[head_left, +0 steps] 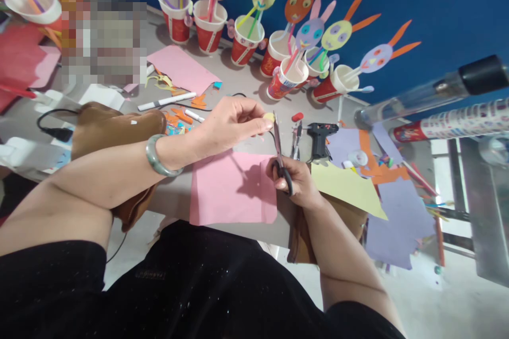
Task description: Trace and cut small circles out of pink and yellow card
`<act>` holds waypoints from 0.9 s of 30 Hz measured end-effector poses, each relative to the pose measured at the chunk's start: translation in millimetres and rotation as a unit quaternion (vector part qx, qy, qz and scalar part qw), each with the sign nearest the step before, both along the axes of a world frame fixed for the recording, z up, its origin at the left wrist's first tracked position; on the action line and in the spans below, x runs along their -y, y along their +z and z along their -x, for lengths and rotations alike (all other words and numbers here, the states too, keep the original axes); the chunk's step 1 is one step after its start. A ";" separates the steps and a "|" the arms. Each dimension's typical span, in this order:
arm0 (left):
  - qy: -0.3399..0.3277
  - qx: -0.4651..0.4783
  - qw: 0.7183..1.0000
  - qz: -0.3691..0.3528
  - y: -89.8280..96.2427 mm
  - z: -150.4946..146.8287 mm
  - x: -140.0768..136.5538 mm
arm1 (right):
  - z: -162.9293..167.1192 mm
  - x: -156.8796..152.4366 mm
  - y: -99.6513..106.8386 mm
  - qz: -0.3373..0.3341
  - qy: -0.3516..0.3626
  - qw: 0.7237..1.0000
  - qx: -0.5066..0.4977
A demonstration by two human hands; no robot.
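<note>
Left hand (233, 123) pinches small yellow piece (269, 116) over desk (172, 201), inward of near edge. Right hand (299, 183) grips scissors (278, 144), blades at piece. Cutting apparently unfinished; rabbit-faced cups (247, 45), seemingly assembled, line far edge.

Your left hand (228, 124) pinches a small yellow piece (269, 116) just beside the scissors (278, 143) in your right hand (301, 183); pink paper (222, 196) lies before you, a black glue gun (319, 140) farther right.
</note>
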State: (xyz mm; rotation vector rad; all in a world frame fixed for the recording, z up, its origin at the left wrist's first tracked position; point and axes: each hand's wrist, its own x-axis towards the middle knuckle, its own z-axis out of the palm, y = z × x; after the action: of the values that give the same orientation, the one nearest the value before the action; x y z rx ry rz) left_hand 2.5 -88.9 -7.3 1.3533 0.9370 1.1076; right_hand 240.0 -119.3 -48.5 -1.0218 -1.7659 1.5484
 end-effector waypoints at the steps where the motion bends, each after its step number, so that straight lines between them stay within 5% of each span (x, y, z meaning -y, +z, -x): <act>1: 0.002 0.001 1.000 -0.001 -0.5 -0.1 0.0 | -0.1 0.0 -0.1 -0.003 0.004 1.000 0.000; 27: -0.027 -0.042 0.999 0.008 1.7 -0.6 1.5 | 0.0 -0.9 1.6 -0.006 0.026 0.999 0.018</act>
State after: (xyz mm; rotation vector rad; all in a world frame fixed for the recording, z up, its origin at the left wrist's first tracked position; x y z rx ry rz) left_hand 3.1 -90.4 -5.6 1.4125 0.9626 1.0083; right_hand 240.0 -118.4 -46.9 -1.0115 -1.8381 1.5581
